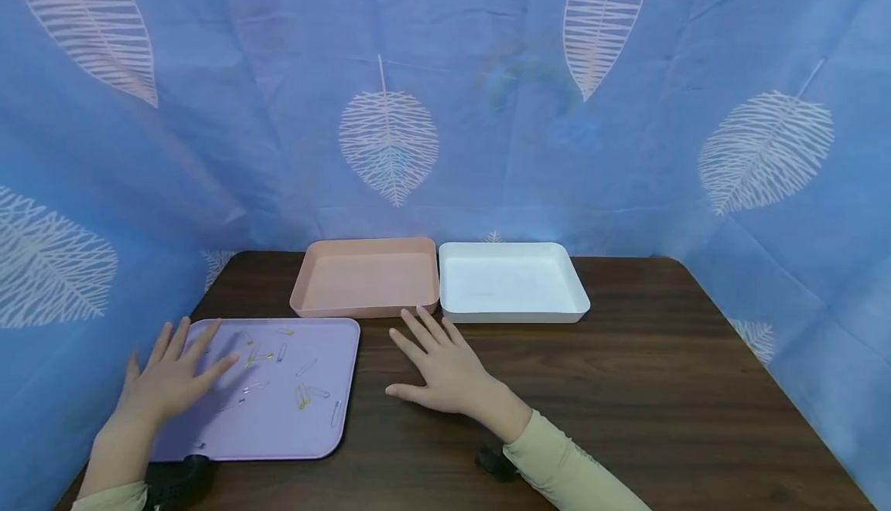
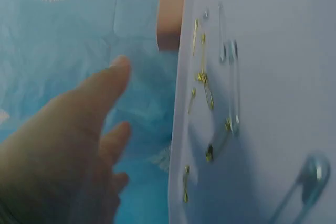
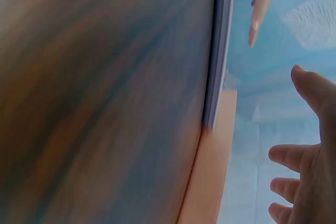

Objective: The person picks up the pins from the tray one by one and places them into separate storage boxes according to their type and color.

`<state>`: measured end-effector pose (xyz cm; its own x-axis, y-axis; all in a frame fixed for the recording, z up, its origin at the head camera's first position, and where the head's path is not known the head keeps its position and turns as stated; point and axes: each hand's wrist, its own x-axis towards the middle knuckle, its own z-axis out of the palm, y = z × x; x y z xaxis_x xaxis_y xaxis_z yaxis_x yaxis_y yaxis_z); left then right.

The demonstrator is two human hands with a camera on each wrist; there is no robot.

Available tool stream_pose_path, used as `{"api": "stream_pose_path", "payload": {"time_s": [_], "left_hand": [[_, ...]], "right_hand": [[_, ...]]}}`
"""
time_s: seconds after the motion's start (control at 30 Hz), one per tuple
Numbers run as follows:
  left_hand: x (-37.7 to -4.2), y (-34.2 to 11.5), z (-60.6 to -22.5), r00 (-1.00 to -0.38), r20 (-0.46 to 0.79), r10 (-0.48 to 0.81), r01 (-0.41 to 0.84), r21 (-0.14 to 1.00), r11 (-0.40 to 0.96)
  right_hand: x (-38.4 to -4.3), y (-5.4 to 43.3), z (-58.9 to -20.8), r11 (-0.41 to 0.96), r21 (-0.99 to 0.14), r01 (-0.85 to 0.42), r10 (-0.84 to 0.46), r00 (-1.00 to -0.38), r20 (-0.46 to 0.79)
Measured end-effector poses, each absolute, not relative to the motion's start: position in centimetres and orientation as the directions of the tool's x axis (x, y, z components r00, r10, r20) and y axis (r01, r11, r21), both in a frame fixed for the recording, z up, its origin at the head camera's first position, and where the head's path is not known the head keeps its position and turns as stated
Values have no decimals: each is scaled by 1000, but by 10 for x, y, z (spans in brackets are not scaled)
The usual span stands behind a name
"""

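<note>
Several safety pins, some gold and some silver, lie scattered on a lilac tray [image 1: 278,437] at the left of the table. Among them are a gold safety pin [image 1: 301,396] and a larger silver safety pin [image 2: 234,87]. Over the tray's left side my left hand [image 1: 165,383] is spread, fingers extended, holding nothing; its shadow falls on the tray. My right hand [image 1: 452,372] is likewise spread with nothing in it, over the table to the right of the lilac tray and near the front of the pink tray [image 1: 369,275].
A white tray [image 1: 513,283] stands beside the pink one at the back of the dark wooden table [image 1: 661,387]. Blue cloth [image 1: 473,148] with white leaf prints hangs behind and along both sides. A black wrist device [image 1: 496,465] sits under the right wrist.
</note>
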<state>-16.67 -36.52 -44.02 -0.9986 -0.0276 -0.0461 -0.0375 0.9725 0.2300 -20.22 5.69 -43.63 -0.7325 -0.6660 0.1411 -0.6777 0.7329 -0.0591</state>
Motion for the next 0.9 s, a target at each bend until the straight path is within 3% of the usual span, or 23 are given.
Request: {"api": "stream_pose_path", "payload": {"time_s": [0.23,0.9], "left_hand": [[-164,-376,-448,-978,-198,-70,-125,281,951],[-169,-388,-457,-960,-265,-94,-183,332,926]], "right_hand": [[-193,30,-441,657,-79,-750,-746,-661,76],[-181,-4,-440,590,-68,-805,-799,-569,-192]]}}
